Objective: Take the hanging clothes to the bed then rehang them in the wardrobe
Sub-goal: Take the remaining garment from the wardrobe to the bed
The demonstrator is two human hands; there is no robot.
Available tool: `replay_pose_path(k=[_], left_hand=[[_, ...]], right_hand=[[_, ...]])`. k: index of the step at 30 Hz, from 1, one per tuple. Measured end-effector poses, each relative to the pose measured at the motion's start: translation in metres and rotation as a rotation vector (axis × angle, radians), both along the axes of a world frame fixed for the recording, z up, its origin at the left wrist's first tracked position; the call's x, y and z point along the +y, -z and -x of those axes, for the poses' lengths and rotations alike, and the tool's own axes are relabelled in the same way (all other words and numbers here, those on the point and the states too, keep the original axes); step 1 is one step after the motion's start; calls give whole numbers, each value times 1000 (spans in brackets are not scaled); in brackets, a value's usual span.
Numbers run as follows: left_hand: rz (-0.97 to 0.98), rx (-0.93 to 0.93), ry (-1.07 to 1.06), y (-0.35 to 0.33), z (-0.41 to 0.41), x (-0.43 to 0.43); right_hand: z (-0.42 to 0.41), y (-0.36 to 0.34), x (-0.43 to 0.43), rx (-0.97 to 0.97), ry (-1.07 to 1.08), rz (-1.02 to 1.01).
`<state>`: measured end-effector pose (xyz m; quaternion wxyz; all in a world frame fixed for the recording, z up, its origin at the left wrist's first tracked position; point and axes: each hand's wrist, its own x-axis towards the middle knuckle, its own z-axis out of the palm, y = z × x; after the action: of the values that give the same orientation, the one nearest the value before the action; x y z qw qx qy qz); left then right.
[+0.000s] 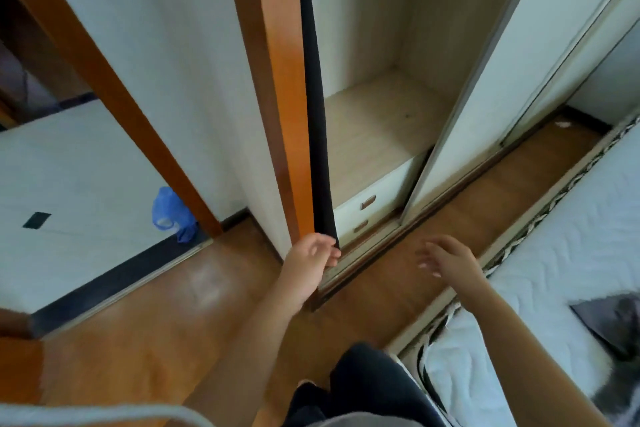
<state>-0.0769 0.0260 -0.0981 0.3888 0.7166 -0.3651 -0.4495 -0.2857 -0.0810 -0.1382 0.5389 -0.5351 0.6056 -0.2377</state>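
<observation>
The wardrobe (381, 121) stands open ahead of me, its light wood compartment bare, with no clothes visible inside. A long black strip (317, 135) runs down beside the orange wooden panel (277, 80) at the wardrobe's left edge; I cannot tell whether it is cloth or a door edge. My left hand (311, 258) is curled around its lower end, close to the floor track. My right hand (446, 258) hovers open with fingers spread over the wooden floor in front of the wardrobe. The bed (571, 236), with a white quilted cover, lies at the right.
Two white drawers (363, 210) sit under the open compartment, and a white sliding door (485, 97) covers the right half. Grey cloth (620, 326) lies on the bed's near right. A blue plastic bag (171, 215) rests by the orange door frame (114, 90) at the left.
</observation>
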Motion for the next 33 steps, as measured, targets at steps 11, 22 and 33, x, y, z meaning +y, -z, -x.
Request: replay_pose_path(k=[11,22,33], left_hand=[[662,-395,70,-128,2,-177],[951,-733,-579,-211,-31,-302],[1215,-1190,-1170,-314,-87,-305]], right_hand=[[-75,-135,-191,-264,-116,489],[-184,-283,-336,-509,-668,788],[-282,-418,-325,-786,-855,920]])
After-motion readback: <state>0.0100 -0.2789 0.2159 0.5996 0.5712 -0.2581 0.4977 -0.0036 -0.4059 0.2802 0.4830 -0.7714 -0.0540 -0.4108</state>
